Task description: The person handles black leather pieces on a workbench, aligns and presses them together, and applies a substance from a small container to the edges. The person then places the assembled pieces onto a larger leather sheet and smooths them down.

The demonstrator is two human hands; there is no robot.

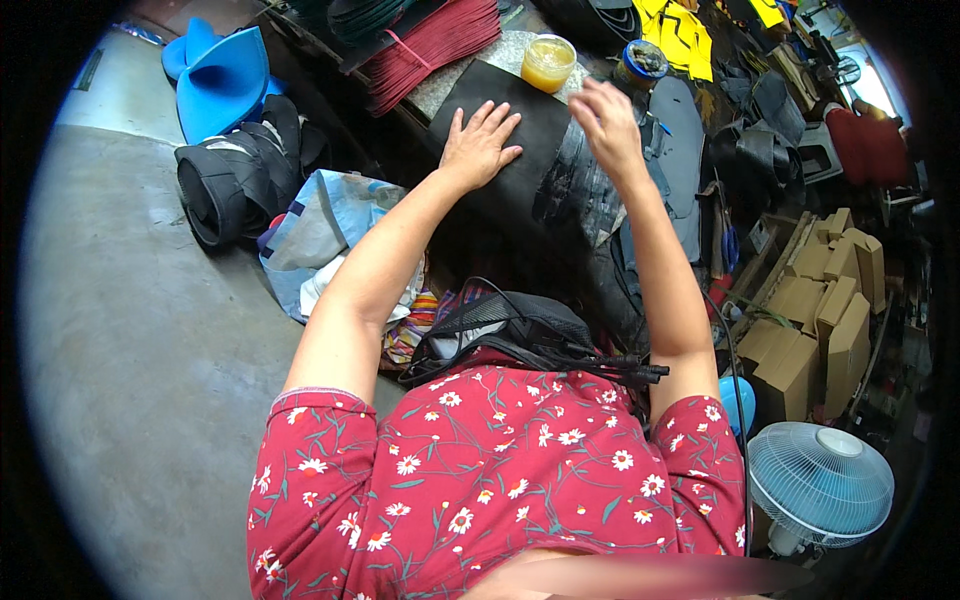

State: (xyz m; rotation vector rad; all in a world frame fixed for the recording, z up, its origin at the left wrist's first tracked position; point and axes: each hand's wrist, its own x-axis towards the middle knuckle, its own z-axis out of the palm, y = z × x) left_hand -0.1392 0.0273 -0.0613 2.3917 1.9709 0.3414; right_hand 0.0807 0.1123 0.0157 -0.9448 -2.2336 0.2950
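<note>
My left hand (480, 147) lies flat with its fingers spread on a black sheet (505, 105) that looks like rubber or leather. My right hand (607, 122) is raised over the sheet's right side, fingers bent and drawn together, slightly blurred. What its fingertips hold, if anything, is hidden. Just beyond them stands a clear round tub (549, 64) of yellow paste. Right of that is a jar (643, 62) with a blue rim and dark contents. Below my right hand, a dark, smeared, shiny patch (570, 180) covers the work surface beside the sheet.
A bundle of dark red strips (430, 50) lies at the far left of the bench. Blue foam pieces (222, 80) and black rolls (235, 180) rest on the floor at left. Grey sheets (675, 140), cardboard boxes (815, 310) and a fan (822, 485) are at right.
</note>
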